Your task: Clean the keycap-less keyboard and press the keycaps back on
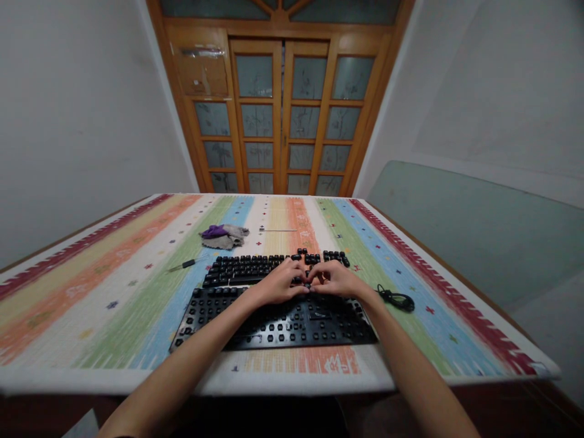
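Observation:
A black keyboard base (pixel 278 334) lies near the table's front edge, most of its key stems bare. Some keycaps (pixel 214 292) sit along its back left row. Behind it, loose black keycaps (pixel 249 266) are laid out in rows like a keyboard. My left hand (pixel 283 282) and my right hand (pixel 336 280) meet over the base's back edge, fingers curled and tips nearly touching. Between the fingertips is a small dark piece that looks like a keycap (pixel 307 283), partly hidden by the fingers.
A grey and purple cloth (pixel 224 236) lies at the back left, with a thin rod-like tool (pixel 279 230) to its right. A dark-handled screwdriver-like tool (pixel 187 264) is left of the keycaps. A coiled black cable (pixel 396 299) lies right. A striped cloth (pixel 123 316) covers the table.

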The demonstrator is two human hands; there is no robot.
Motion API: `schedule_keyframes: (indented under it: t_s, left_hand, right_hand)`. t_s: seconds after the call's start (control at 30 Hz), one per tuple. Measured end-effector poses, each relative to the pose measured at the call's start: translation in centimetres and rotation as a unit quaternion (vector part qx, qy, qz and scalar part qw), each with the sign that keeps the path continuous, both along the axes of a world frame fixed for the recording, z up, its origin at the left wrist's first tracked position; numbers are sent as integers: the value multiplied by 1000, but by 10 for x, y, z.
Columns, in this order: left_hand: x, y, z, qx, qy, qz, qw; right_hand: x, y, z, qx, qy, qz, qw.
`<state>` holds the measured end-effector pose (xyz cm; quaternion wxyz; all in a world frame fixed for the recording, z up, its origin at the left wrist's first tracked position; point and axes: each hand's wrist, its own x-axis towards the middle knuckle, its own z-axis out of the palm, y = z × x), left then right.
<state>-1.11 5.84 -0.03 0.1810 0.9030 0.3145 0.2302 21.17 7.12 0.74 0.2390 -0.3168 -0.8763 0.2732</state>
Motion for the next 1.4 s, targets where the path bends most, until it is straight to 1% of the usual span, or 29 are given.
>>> schedule_keyframes:
  t_s: [0.27, 0.5, 0.73, 1.07, 1.27, 1.4]
  left_hand:
    - [5, 0, -6, 17, 25, 7, 1000]
    - [7, -2, -5, 35, 31, 8, 999]
    - [9, -2, -6, 37, 24, 10, 999]
    - [10, -2, -8, 32, 23, 15, 999]
    - [10, -2, -8, 39, 34, 16, 999]
    - [11, 0, -7, 36, 47, 21, 998]
  right_hand:
    - [0, 2, -3, 23, -48, -8, 999]
    - [0, 3, -7, 24, -33, 3, 999]
    - [0, 2, -4, 37, -35, 3, 999]
    - [-1, 1, -1, 39, -51, -1, 998]
    - [0, 5, -7, 48, -64, -1, 997]
    - [-2, 6, -12, 72, -61, 25, 995]
